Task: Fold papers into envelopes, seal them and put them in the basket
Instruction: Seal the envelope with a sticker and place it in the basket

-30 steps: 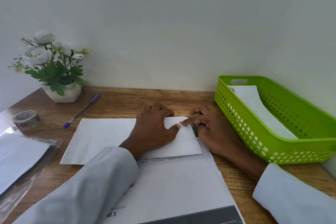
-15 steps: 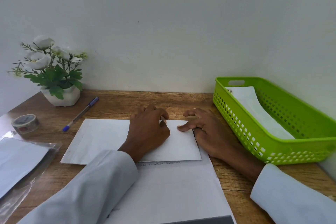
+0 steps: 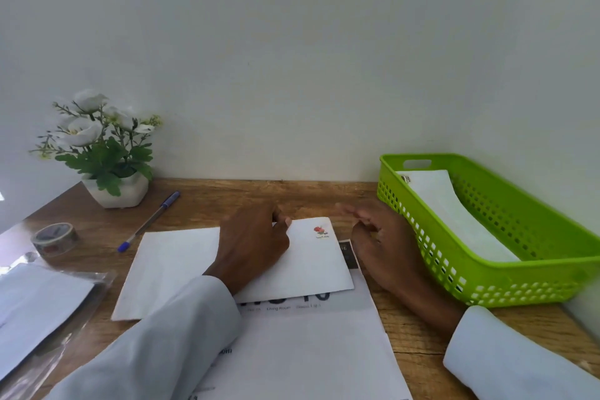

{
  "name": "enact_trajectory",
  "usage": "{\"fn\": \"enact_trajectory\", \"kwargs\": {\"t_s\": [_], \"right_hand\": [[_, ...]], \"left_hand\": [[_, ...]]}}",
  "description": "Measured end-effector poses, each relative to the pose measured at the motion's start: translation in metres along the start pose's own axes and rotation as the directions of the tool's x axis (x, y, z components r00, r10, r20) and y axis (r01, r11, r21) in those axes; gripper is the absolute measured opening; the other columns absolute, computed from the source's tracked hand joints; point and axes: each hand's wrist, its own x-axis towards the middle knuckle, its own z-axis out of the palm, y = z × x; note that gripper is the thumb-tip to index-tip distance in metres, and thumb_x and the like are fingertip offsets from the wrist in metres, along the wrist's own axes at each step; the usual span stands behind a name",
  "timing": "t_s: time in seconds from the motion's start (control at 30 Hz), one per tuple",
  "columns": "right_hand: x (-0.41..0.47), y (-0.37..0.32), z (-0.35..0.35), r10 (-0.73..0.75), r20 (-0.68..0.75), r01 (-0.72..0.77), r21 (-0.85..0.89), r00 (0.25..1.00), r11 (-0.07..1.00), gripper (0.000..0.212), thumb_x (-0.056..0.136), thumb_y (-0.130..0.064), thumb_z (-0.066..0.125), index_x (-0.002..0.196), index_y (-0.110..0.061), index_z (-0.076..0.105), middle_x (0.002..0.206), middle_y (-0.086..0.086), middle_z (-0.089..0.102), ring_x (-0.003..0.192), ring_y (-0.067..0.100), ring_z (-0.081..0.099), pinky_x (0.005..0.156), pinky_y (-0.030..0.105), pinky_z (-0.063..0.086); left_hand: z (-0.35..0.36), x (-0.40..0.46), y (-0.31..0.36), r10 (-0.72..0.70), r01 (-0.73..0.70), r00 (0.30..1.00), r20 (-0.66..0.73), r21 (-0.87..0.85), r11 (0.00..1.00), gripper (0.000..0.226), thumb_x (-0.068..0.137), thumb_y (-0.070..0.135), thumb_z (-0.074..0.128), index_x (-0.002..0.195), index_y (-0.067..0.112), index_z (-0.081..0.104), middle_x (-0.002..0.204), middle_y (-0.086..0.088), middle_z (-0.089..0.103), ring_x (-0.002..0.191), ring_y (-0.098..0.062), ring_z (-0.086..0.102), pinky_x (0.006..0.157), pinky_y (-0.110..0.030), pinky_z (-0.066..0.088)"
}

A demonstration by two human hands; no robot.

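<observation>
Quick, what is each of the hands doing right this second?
Left hand: open, resting flat on the white paper envelope on the wooden desk.
Right hand: open, loosely curled, blurred, holding nothing, beside the envelope.

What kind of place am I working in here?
Probably a home or office desk set against a plain wall: a wooden desktop with a pen, a tape roll, a potted flower and a green basket holding envelopes.

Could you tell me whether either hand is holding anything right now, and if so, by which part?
Nothing is gripped. The left hand rests on the middle of the white envelope; the right hand is beside its right edge, apparently empty.
</observation>
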Motion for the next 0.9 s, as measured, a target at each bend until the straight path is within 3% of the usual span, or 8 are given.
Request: {"fn": "enact_trajectory", "kwargs": {"t_s": [0.07,0.13,0.23,0.33,0.43,0.5,0.63,0.9], "right_hand": [[0.001,-0.003,0.0,0.125,-0.081,-0.121,0.061,0.989,0.991,0.034,0.087,-0.005,0.066,0.118,-0.017,0.067,0.118,-0.005,0.066,0.109,0.011,0.062,0.096,0.04,0.052],[0.001,-0.013,0.001,0.261,-0.09,-0.243,0.17,0.961,0.955,0.048,0.083,-0.023,0.076,0.128,-0.02,0.06,0.125,-0.007,0.063,0.114,0.007,0.06,0.097,0.033,0.051],[0.001,-0.035,-0.003,0.405,0.043,-0.378,0.458,0.913,0.804,0.064,0.066,-0.041,0.087,0.122,-0.026,0.06,0.117,-0.01,0.07,0.101,0.004,0.069,0.084,0.026,0.058],[-0.003,-0.054,-0.004,0.383,0.327,-0.502,0.613,0.864,0.61,0.048,0.068,-0.034,0.087,0.111,-0.017,0.071,0.108,0.004,0.076,0.097,0.025,0.073,0.085,0.041,0.059],[-0.003,-0.071,-0.007,0.338,0.353,-0.487,0.686,0.872,0.54,0.032,0.069,-0.023,0.082,0.098,-0.009,0.077,0.101,0.011,0.078,0.091,0.028,0.075,0.073,0.032,0.061],[0.004,-0.081,-0.017,0.349,0.285,-0.441,0.714,0.893,0.544,0.027,0.072,-0.018,0.08,0.096,-0.007,0.078,0.099,0.012,0.078,0.09,0.03,0.075,0.073,0.032,0.061],[0.028,-0.094,-0.055,0.358,0.11,-0.325,0.71,0.927,0.625,0.022,0.075,-0.014,0.079,0.094,-0.002,0.077,0.094,0.013,0.078,0.084,0.027,0.076,0.068,0.028,0.061],[0.085,-0.086,-0.139,0.379,-0.075,-0.263,0.598,0.922,0.757,0.021,0.077,-0.007,0.077,0.097,0.0,0.074,0.085,0.01,0.078,0.07,0.019,0.072,0.066,0.027,0.061]], "left_hand": [[-0.014,0.007,-0.001,-0.017,0.018,1.0,0.01,-0.019,1.0,0.015,0.094,0.041,0.051,0.086,0.03,0.057,0.089,0.011,0.064,0.087,-0.016,0.058,0.076,-0.032,0.04],[-0.031,0.014,0.002,-0.022,0.022,1.0,-0.002,-0.026,0.999,0.017,0.095,0.043,0.049,0.083,0.032,0.054,0.088,0.01,0.061,0.081,-0.015,0.057,0.064,-0.03,0.04],[-0.064,0.023,0.013,-0.008,-0.004,0.993,-0.117,-0.102,0.995,0.017,0.094,0.043,0.052,0.082,0.032,0.056,0.087,0.009,0.06,0.079,-0.015,0.058,0.062,-0.028,0.039],[-0.085,0.022,0.029,-0.055,-0.013,0.979,-0.195,-0.332,0.943,0.02,0.093,0.041,0.057,0.079,0.027,0.062,0.081,0.011,0.065,0.07,-0.008,0.058,0.055,-0.024,0.037],[-0.095,0.013,0.047,-0.104,-0.016,0.979,-0.176,-0.571,0.821,0.022,0.093,0.036,0.06,0.078,0.022,0.069,0.063,0.012,0.068,0.054,0.0,0.061,0.043,-0.016,0.042],[-0.101,0.009,0.054,-0.105,-0.019,0.983,-0.15,-0.654,0.756,0.02,0.091,0.03,0.064,0.076,0.019,0.072,0.059,0.012,0.068,0.045,0.001,0.057,0.041,-0.013,0.042],[-0.119,0.008,0.068,-0.004,-0.02,1.0,-0.029,-0.782,0.623,0.01,0.085,0.019,0.073,0.079,0.011,0.075,0.07,-0.001,0.074,0.059,-0.013,0.065,0.052,-0.024,0.05],[-0.11,0.041,0.13,0.051,-0.002,0.998,0.029,-0.856,0.517,0.01,0.082,0.013,0.077,0.084,0.003,0.074,0.071,-0.005,0.074,0.058,-0.012,0.068,0.052,-0.019,0.052]]}}
